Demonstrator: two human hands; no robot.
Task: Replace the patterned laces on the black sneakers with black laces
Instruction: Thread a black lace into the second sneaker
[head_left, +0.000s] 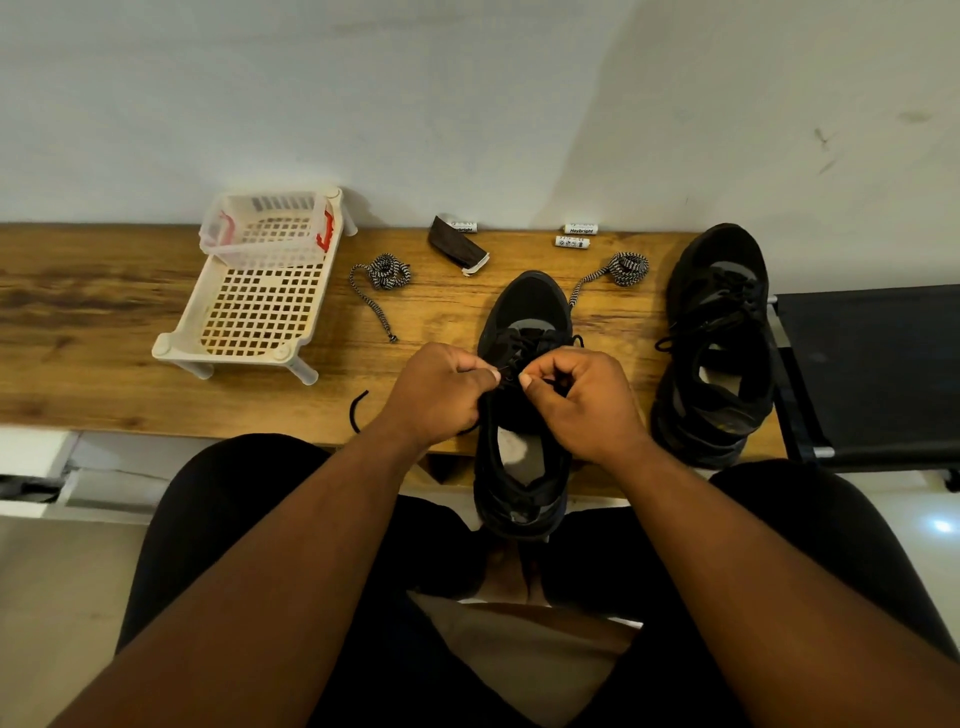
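A black sneaker (524, 317) lies toe-away in front of me, its heel overhanging the wooden table's (104, 332) near edge. My left hand (436, 395) and my right hand (582, 400) both pinch its black lace (511, 364) over the eyelets. A loose end of black lace (357, 410) curls on the table left of my left hand. A second black sneaker (717, 332) with black laces stands at the right. Two bundled black-and-white patterned laces lie on the table, one (384, 275) at the middle left, the other (623, 267) between the sneakers.
A white perforated plastic rack (249, 312) stands on the left with a small clear basket (265, 223) on it. A dark folded piece (454, 244) and small white labelled packets (576, 235) lie by the wall. A black chair (872, 374) stands at the right.
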